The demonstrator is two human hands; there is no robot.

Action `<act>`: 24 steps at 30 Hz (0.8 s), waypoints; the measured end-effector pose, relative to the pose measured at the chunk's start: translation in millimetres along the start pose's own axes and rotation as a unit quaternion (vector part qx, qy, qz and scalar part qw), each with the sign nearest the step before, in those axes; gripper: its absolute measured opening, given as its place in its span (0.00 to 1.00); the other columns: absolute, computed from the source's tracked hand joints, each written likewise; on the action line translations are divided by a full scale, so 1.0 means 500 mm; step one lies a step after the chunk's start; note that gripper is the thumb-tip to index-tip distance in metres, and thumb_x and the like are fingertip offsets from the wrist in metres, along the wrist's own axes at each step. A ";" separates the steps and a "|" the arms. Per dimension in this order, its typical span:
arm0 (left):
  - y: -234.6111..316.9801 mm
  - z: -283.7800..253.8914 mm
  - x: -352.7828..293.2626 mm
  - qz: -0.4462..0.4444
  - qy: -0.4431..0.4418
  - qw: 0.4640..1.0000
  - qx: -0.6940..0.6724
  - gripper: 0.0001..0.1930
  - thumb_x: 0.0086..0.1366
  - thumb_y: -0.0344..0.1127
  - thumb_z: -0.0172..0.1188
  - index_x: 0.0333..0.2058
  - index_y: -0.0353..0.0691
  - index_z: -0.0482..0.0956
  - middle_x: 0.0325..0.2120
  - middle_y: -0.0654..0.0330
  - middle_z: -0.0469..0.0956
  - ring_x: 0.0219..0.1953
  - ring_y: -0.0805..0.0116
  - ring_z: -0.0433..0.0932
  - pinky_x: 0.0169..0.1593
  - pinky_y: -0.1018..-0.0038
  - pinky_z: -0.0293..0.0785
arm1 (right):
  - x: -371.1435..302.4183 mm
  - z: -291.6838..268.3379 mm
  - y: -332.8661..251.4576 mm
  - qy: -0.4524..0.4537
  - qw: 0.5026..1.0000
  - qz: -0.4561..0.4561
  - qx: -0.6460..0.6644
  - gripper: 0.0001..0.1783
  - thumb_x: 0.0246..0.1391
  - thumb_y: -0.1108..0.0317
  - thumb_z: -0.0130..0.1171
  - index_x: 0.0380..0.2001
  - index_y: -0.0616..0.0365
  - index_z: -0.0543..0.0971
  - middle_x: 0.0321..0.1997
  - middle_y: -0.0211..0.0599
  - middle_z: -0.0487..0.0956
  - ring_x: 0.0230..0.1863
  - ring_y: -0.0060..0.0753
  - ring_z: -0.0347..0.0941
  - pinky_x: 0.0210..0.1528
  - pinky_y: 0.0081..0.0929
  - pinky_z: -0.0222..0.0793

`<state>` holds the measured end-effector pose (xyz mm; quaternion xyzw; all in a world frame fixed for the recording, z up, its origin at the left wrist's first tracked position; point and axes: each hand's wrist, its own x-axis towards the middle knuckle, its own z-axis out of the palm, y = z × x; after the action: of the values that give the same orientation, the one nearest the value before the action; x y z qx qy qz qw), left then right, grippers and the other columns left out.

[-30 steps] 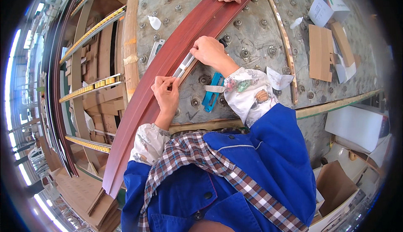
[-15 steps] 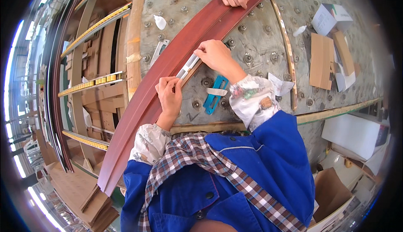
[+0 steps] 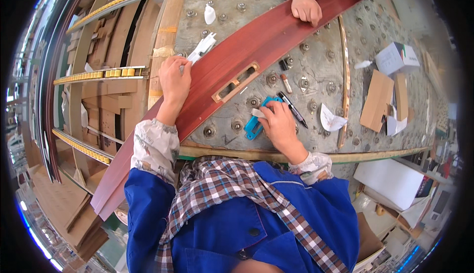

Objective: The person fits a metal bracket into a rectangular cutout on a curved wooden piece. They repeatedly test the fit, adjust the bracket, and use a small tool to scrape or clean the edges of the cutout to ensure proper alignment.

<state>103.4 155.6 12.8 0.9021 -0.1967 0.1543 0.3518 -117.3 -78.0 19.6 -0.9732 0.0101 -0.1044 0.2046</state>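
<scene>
A long reddish-brown board (image 3: 222,56) lies diagonally across the bench, with an oblong cut-out (image 3: 236,83) showing pale wood round its edges. Over the board's far left edge, my left hand (image 3: 174,83) has its fingers curled at the near end of a white slotted plastic piece (image 3: 201,48). My right hand (image 3: 280,127) is closed on a blue slotted template (image 3: 252,129) on the bench, beside the whitish strip (image 3: 257,113) wrapped across it. A black marker pen (image 3: 294,109) lies just beyond that hand.
Another person's hand (image 3: 306,10) rests on the board's far end. Round metal studs dot the bench (image 3: 222,139). A white bottle (image 3: 210,14), cardboard pieces (image 3: 376,100), a box (image 3: 396,58) and a paper scrap (image 3: 332,120) lie about. Yellow roller rails (image 3: 101,78) stand left.
Both hands have left the cut-out, which no longer has the white piece in it. My left hand moved to the board's far left edge; my right came back to the blue template.
</scene>
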 end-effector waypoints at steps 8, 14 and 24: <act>-0.002 0.067 0.030 -0.125 -0.057 0.985 -0.106 0.07 0.62 0.34 0.64 0.33 0.36 0.81 0.31 0.56 0.79 0.30 0.62 0.75 0.36 0.69 0.72 | 0.031 0.005 0.016 0.017 0.996 -0.076 0.052 0.11 0.50 0.75 0.61 0.38 0.60 0.74 0.35 0.38 0.79 0.35 0.39 0.77 0.36 0.35 0.73; -0.003 0.067 0.023 -0.118 -0.055 0.985 -0.109 0.10 0.65 0.35 0.63 0.40 0.37 0.81 0.38 0.58 0.79 0.25 0.70 0.72 0.32 0.74 0.71 | 0.109 -0.022 -0.031 0.014 0.967 0.143 0.210 0.11 0.56 0.75 0.60 0.42 0.61 0.72 0.29 0.45 0.80 0.27 0.49 0.78 0.27 0.38 0.73; 0.017 0.054 0.036 -0.094 -0.116 0.986 -0.076 0.11 0.67 0.35 0.61 0.43 0.34 0.80 0.39 0.59 0.78 0.24 0.74 0.67 0.29 0.77 0.66 | 0.197 -0.057 -0.059 -0.047 0.992 0.097 0.071 0.16 0.51 0.75 0.63 0.45 0.60 0.78 0.33 0.40 0.74 0.34 0.44 0.74 0.35 0.36 0.73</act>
<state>119.2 126.5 6.0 0.8988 -0.1619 -0.0010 0.4074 -27.7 -68.4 76.3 -0.9545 0.0876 -0.0389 0.2823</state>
